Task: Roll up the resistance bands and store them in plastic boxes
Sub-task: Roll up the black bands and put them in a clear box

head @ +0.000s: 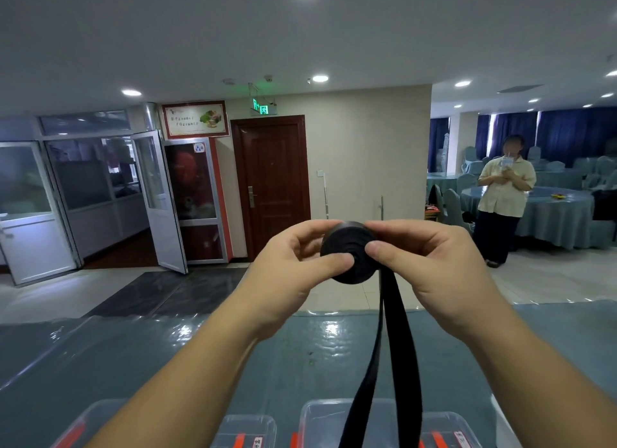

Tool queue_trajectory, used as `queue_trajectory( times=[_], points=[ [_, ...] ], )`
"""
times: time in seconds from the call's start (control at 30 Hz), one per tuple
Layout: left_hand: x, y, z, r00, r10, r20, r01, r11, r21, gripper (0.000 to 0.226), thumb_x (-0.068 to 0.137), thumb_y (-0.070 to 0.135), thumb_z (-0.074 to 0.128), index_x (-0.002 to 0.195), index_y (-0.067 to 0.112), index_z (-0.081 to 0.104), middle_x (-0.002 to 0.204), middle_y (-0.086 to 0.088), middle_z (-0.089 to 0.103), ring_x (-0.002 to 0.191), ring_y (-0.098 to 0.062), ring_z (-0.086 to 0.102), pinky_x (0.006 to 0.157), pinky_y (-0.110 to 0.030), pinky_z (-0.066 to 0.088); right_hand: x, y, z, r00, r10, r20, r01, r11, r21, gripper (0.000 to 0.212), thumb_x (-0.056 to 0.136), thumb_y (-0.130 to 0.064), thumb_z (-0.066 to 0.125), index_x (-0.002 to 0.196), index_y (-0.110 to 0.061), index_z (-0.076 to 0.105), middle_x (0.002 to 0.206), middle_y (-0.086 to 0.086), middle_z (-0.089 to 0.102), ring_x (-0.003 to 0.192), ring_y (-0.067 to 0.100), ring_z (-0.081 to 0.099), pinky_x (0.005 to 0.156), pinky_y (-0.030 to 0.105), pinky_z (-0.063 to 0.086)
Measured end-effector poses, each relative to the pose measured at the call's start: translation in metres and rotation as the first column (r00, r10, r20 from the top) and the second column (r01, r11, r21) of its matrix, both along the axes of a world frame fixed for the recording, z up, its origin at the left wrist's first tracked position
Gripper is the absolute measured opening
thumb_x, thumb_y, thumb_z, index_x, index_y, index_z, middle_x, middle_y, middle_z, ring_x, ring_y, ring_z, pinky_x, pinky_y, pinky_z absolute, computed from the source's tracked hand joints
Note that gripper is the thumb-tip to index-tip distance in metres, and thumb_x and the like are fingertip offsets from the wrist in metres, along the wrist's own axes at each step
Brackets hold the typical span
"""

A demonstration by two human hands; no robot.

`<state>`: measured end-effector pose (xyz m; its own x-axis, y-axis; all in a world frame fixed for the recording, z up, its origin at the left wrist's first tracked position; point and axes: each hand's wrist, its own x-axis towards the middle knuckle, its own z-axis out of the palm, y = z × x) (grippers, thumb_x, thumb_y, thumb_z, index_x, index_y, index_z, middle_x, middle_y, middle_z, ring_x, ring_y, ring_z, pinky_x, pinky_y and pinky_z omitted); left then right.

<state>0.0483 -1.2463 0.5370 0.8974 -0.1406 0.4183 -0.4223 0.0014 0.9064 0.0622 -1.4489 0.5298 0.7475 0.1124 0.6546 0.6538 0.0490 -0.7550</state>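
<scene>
A black resistance band (350, 247) is partly wound into a thick roll, held up in front of me above the table. My left hand (293, 264) grips the roll from the left, thumb pressed on its face. My right hand (430, 257) grips it from the right, thumb on the face too. The loose tail of the band (397, 347) hangs down in two strands toward the clear plastic boxes (337, 421) at the near table edge.
A table with a shiny blue-grey cover (167, 354) spreads below my arms. Clear boxes with orange clips (247, 431) line its near edge. A person (504, 197) stands at the right by a round table (564, 214). A brown door (272, 183) is straight ahead.
</scene>
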Motion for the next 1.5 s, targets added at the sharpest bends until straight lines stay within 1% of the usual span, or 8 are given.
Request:
queue_trajectory(
  times=[0.3, 0.43, 0.63, 0.83, 1.0, 1.2, 1.4, 1.5],
  points=[
    [-0.004, -0.003, 0.001, 0.998, -0.039, -0.05, 0.032, 0.992, -0.123, 0.032, 0.091, -0.001, 0.071, 0.122, 0.005, 0.07, 0.111, -0.013, 0.078, 0.109, -0.03, 0.075, 0.097, -0.043, 0.061, -0.009, -0.002, -0.003, 0.997, 0.082, 0.001, -0.081, 0.99, 0.116, 0.03, 0.075, -0.01, 0.077, 0.103, -0.021, 0.08, 0.097, 0.0, 0.083, 0.092, 0.014, 0.08, 0.078, 0.022, 0.061],
    [-0.005, 0.007, 0.013, 0.999, 0.015, 0.042, -0.024, 0.973, 0.231, 0.031, 0.086, 0.006, 0.08, 0.114, 0.017, 0.076, 0.106, -0.004, 0.08, 0.103, -0.022, 0.076, 0.094, -0.035, 0.061, -0.011, -0.003, -0.002, 0.998, 0.068, 0.009, -0.069, 0.997, 0.026, 0.032, 0.072, -0.016, 0.078, 0.104, -0.02, 0.08, 0.099, -0.001, 0.083, 0.096, 0.016, 0.079, 0.087, 0.026, 0.062],
    [-0.005, -0.001, 0.009, 0.997, -0.073, -0.039, 0.066, 0.985, -0.157, 0.04, 0.08, 0.003, 0.078, 0.119, 0.001, 0.069, 0.108, -0.013, 0.077, 0.102, -0.027, 0.075, 0.094, -0.042, 0.062, -0.008, 0.004, -0.003, 0.998, 0.053, 0.034, -0.058, 0.985, 0.161, 0.034, 0.073, -0.016, 0.078, 0.107, -0.02, 0.08, 0.102, 0.002, 0.083, 0.099, 0.019, 0.079, 0.088, 0.03, 0.063],
    [-0.01, 0.009, 0.017, 0.998, 0.049, 0.04, -0.058, 0.962, 0.268, 0.034, 0.086, 0.005, 0.079, 0.115, 0.022, 0.074, 0.103, 0.0, 0.08, 0.099, -0.016, 0.076, 0.088, -0.028, 0.061, -0.009, 0.0, -0.003, 0.999, 0.016, 0.034, -0.015, 0.999, -0.031, 0.031, 0.085, 0.0, 0.078, 0.108, -0.02, 0.081, 0.102, -0.002, 0.083, 0.1, 0.017, 0.079, 0.093, 0.032, 0.062],
    [-0.01, 0.001, 0.011, 0.997, -0.032, -0.066, 0.028, 0.997, -0.074, 0.035, 0.086, -0.003, 0.076, 0.119, 0.006, 0.069, 0.104, -0.01, 0.079, 0.103, -0.028, 0.076, 0.095, -0.039, 0.062, -0.011, 0.006, -0.003, 0.999, 0.007, 0.039, -0.012, 0.99, 0.139, 0.026, 0.076, -0.02, 0.079, 0.101, -0.028, 0.083, 0.101, -0.001, 0.083, 0.099, 0.019, 0.079, 0.09, 0.034, 0.062],
    [-0.01, 0.006, 0.014, 1.0, 0.013, 0.019, -0.017, 0.981, 0.193, 0.03, 0.09, 0.006, 0.076, 0.119, 0.015, 0.075, 0.107, -0.002, 0.081, 0.104, -0.016, 0.076, 0.095, -0.029, 0.059, -0.008, 0.001, 0.0, 1.0, -0.012, 0.0, 0.012, 1.0, 0.005, 0.027, 0.086, 0.0, 0.078, 0.102, -0.021, 0.082, 0.098, -0.001, 0.083, 0.097, 0.017, 0.079, 0.093, 0.035, 0.062],
    [-0.008, -0.002, 0.006, 0.998, -0.028, -0.048, 0.022, 0.991, -0.128, 0.029, 0.093, 0.0, 0.069, 0.122, 0.001, 0.068, 0.112, -0.015, 0.078, 0.108, -0.029, 0.075, 0.099, -0.043, 0.06, -0.009, 0.004, 0.0, 1.0, -0.006, 0.024, 0.003, 0.996, 0.091, 0.03, 0.086, -0.004, 0.078, 0.105, -0.027, 0.08, 0.101, -0.003, 0.083, 0.1, 0.016, 0.078, 0.091, 0.032, 0.062],
    [-0.009, 0.001, 0.007, 1.0, 0.026, -0.005, -0.026, 0.999, 0.033, 0.028, 0.091, 0.002, 0.073, 0.118, 0.012, 0.073, 0.108, -0.008, 0.08, 0.106, -0.024, 0.076, 0.099, -0.04, 0.06, -0.009, -0.001, 0.0, 1.0, -0.012, 0.018, 0.011, 0.999, 0.03, 0.029, 0.086, -0.002, 0.078, 0.106, -0.023, 0.081, 0.1, -0.003, 0.083, 0.099, 0.015, 0.079, 0.092, 0.032, 0.062]
  ],
)
